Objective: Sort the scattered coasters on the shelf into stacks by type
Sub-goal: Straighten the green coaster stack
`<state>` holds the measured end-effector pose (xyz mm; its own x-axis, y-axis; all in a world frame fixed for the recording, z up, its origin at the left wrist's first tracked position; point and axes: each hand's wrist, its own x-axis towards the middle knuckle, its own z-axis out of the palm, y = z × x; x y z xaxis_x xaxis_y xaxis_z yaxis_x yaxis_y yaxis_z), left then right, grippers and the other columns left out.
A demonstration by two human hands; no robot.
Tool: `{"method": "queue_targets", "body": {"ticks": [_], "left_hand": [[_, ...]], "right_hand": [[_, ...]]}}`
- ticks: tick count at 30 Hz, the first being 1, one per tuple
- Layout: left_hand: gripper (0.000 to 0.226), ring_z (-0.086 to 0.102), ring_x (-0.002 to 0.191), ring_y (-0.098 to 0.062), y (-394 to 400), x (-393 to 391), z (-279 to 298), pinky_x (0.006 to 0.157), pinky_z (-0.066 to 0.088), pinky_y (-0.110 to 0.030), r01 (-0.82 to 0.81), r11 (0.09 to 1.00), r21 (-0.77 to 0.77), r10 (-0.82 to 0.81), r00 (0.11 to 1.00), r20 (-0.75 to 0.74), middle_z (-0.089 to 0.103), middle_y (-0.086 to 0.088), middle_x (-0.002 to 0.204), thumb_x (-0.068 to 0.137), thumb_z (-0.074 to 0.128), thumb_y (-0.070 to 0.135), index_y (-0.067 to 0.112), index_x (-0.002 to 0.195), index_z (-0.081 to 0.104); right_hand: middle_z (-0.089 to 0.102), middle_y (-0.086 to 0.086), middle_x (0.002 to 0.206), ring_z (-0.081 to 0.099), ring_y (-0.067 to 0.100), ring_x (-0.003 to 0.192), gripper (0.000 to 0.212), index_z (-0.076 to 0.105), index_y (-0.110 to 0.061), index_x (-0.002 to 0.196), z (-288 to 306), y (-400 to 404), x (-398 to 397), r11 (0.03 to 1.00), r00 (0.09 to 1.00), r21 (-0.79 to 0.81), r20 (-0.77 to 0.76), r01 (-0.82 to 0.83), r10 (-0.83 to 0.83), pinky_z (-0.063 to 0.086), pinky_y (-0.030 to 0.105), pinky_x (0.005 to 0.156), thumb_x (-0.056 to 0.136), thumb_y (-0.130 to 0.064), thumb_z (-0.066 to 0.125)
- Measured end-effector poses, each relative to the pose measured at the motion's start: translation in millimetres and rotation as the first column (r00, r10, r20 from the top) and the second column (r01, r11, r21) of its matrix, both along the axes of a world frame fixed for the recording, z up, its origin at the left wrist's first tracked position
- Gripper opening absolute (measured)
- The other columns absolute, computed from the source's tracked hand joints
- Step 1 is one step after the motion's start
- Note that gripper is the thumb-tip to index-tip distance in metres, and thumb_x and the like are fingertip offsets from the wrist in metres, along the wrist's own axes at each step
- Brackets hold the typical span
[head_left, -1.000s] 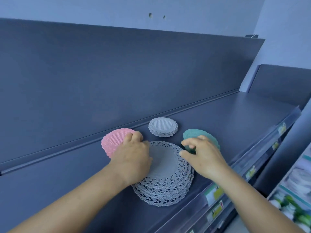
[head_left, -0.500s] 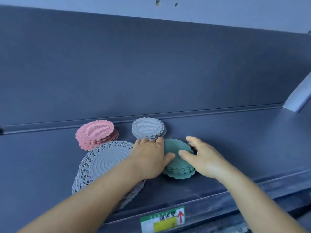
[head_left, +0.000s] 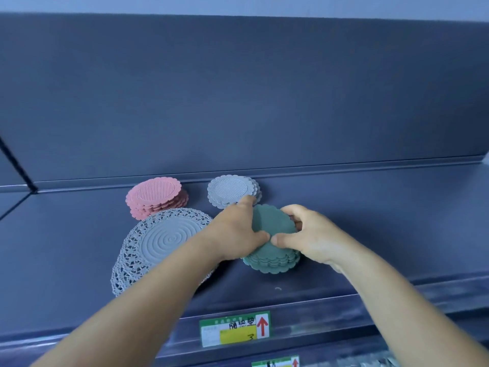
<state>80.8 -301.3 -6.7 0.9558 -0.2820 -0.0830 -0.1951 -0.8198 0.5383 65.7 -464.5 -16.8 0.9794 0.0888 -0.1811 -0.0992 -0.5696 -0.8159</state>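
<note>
A stack of green scalloped coasters [head_left: 272,250] sits near the middle of the dark shelf [head_left: 383,221]. My left hand [head_left: 235,231] grips its left side and my right hand [head_left: 312,234] grips its right side, thumbs almost touching over the top coaster. Behind it stands a small grey ribbed coaster stack [head_left: 231,190]; my left fingertips reach its front edge. A pink ribbed stack [head_left: 156,197] is at the back left. In front of it lies a stack of large grey lace-edged mats [head_left: 161,245], partly hidden by my left forearm.
The shelf's upright back panel [head_left: 238,102] rises close behind the stacks. A clear price rail with a green and yellow label [head_left: 235,328] runs along the front edge. The shelf continues to the right of the green stack.
Both hands have closed in on the green stack, thumbs now meeting on top. The view has moved closer and shifted slightly.
</note>
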Motion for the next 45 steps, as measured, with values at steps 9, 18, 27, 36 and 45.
{"method": "queue_targets", "body": {"ticks": [9, 18, 27, 36, 45], "left_hand": [[0.086, 0.049, 0.105, -0.014, 1.5, 0.5, 3.5, 0.093, 0.044, -0.026, 0.004, 0.993, -0.115, -0.016, 0.994, -0.110, 0.049, 0.000, 0.129, 0.078, 0.072, 0.030, 0.021, 0.147, 0.022], [0.051, 0.060, 0.076, -0.011, 3.4, 0.3, 3.2, 0.061, 0.047, -0.019, 0.013, 0.936, -0.353, -0.079, 0.982, -0.173, 0.061, 0.000, 0.093, 0.072, 0.076, 0.018, 0.016, 0.116, 0.050], [0.041, 0.068, 0.094, -0.017, -36.0, 3.5, 11.1, 0.083, 0.056, -0.033, -0.032, 0.843, -0.537, -0.111, 0.966, -0.232, 0.069, -0.001, 0.102, 0.076, 0.076, 0.017, 0.020, 0.111, 0.055], [0.030, 0.066, 0.095, -0.018, -177.2, 12.2, 14.4, 0.074, 0.054, -0.029, -0.053, 0.750, -0.660, -0.085, 0.981, -0.175, 0.067, -0.003, 0.106, 0.088, 0.062, 0.011, 0.017, 0.115, 0.051], [0.031, 0.065, 0.091, -0.015, -353.2, 13.1, 18.3, 0.071, 0.055, -0.024, 0.073, 0.692, -0.718, -0.141, 0.989, -0.034, 0.065, 0.000, 0.102, 0.091, 0.055, 0.006, 0.023, 0.116, 0.047]], "right_hand": [[0.070, 0.000, 0.102, 0.066, 0.020, 0.097, 0.067, 0.061, -0.018, 0.105, 4.4, 3.2, 1.4, 0.999, 0.997, -0.029, -0.070, 0.041, -0.043, 0.050, 0.043, 0.095, 0.043, -0.033, 0.082], [0.072, 0.002, 0.097, 0.068, 0.022, 0.094, 0.051, 0.059, -0.027, 0.108, 4.6, -1.1, -12.6, 0.976, 1.000, 0.216, 0.000, 0.020, -0.020, 0.052, 0.040, 0.093, 0.064, -0.008, 0.076], [0.069, 0.003, 0.100, 0.067, 0.012, 0.084, 0.038, 0.058, -0.012, 0.115, 5.8, -39.4, -17.7, 0.877, 0.987, 0.464, 0.027, 0.127, -0.158, 0.052, 0.020, 0.072, 0.080, 0.002, 0.066], [0.068, -0.001, 0.109, 0.064, 0.019, 0.099, 0.038, 0.054, -0.028, 0.119, 11.9, -164.1, -3.7, 0.844, 0.966, 0.511, 0.093, 0.160, -0.240, 0.050, 0.034, 0.087, 0.087, -0.008, 0.058], [0.066, 0.005, 0.108, 0.062, 0.018, 0.094, 0.032, 0.054, -0.022, 0.111, 20.6, -338.7, -0.4, 0.824, 0.949, 0.543, 0.142, 0.163, -0.282, 0.048, 0.030, 0.079, 0.088, 0.000, 0.055]]}}
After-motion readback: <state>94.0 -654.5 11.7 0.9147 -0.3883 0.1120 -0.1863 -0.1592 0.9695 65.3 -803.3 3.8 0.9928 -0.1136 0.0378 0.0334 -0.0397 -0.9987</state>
